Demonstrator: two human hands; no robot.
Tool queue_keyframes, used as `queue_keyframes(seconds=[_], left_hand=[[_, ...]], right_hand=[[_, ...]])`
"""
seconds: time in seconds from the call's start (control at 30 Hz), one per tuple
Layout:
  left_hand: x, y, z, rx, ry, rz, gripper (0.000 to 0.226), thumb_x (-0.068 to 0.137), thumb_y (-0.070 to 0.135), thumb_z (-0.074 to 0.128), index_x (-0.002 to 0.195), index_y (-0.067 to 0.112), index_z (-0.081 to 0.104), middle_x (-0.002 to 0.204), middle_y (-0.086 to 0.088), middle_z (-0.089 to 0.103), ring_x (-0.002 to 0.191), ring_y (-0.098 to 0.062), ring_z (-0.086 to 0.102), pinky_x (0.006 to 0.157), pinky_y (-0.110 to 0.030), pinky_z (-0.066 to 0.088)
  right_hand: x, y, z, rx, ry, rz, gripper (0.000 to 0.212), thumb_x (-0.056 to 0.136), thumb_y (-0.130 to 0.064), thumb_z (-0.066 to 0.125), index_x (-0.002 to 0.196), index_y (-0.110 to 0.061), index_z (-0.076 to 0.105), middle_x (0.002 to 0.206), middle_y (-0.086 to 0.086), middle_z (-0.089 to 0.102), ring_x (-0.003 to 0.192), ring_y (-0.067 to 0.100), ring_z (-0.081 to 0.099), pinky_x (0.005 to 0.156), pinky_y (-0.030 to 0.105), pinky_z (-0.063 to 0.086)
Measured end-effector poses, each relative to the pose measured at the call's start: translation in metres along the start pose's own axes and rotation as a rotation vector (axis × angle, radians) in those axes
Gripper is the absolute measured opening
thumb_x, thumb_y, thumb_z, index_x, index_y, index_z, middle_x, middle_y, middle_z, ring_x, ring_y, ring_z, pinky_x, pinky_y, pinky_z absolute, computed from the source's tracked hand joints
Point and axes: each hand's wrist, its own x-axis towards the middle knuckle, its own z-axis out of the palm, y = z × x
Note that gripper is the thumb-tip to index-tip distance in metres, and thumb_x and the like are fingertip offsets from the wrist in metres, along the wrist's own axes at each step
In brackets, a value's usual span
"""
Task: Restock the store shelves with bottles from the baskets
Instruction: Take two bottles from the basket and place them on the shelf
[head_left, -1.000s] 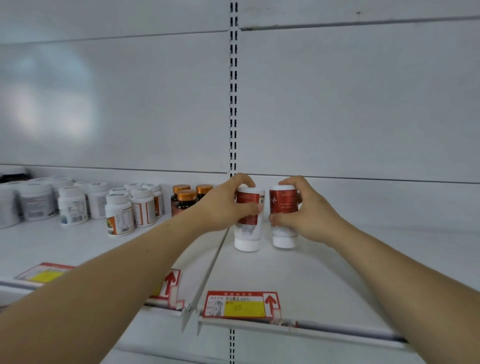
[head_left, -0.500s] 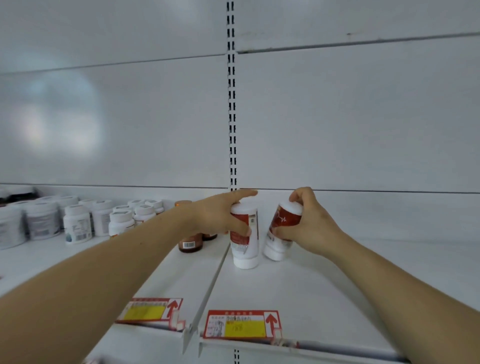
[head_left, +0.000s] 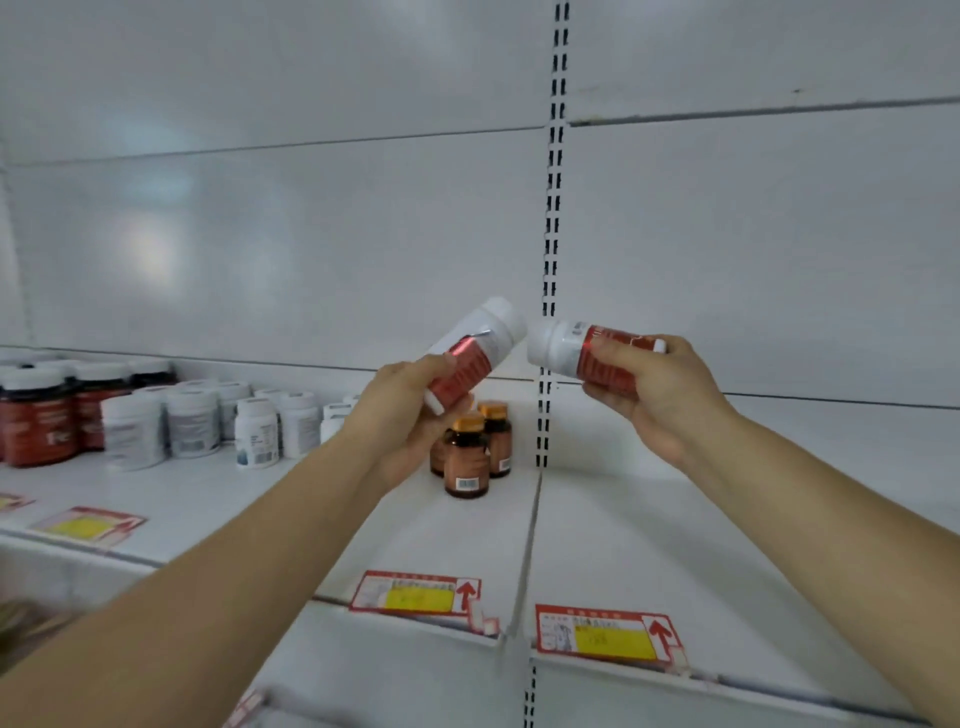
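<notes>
My left hand (head_left: 402, 415) grips a white bottle with a red label (head_left: 475, 353), tilted with its far end up and to the right. My right hand (head_left: 654, 395) holds a second white bottle with a red label (head_left: 582, 348), lying almost level and pointing left. Both bottles are in the air above the white shelf (head_left: 649, 545), their white ends close together near the slotted upright (head_left: 550, 260). No basket is in view.
Three amber bottles with orange caps (head_left: 467, 457) stand on the shelf just below my left hand. Several white bottles (head_left: 254, 431) and dark red jars (head_left: 36, 421) fill the left of the shelf. Red and yellow price tags (head_left: 602, 631) line the front edge.
Both bottles stood on the shelf under my hands; now both are lifted off it and tipped sideways. The view has shifted left and closer.
</notes>
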Motion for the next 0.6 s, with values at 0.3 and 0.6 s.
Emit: queue_keyframes(seconds=[0.3,0.6], left_hand=[[-0.027,0.068,-0.121,-0.165,0.066,0.035,0.015,0.092,0.015,0.053,0.096,0.001,0.054,0.089,-0.016,0.057,0.080,-0.025,0.057,0.079,-0.037,0.055],[-0.080,0.162,-0.308,0.118,0.163,0.184,0.029,0.088,-0.006,0.040,0.102,0.013,0.056,0.097,-0.013,0.064,0.088,-0.028,0.062,0.080,-0.046,0.055]], right_hand=[[-0.054,0.016,0.182,0.251,-0.128,0.210,0.037,0.085,-0.030,0.069,0.111,-0.008,0.056,0.103,0.016,0.058,0.082,0.024,0.059,0.068,0.037,0.058],[-0.126,0.079,0.388,0.048,-0.456,0.152,0.037,0.072,-0.027,0.068,0.104,-0.014,0.056,0.084,0.008,0.063,0.071,0.021,0.063,0.069,0.038,0.055]])
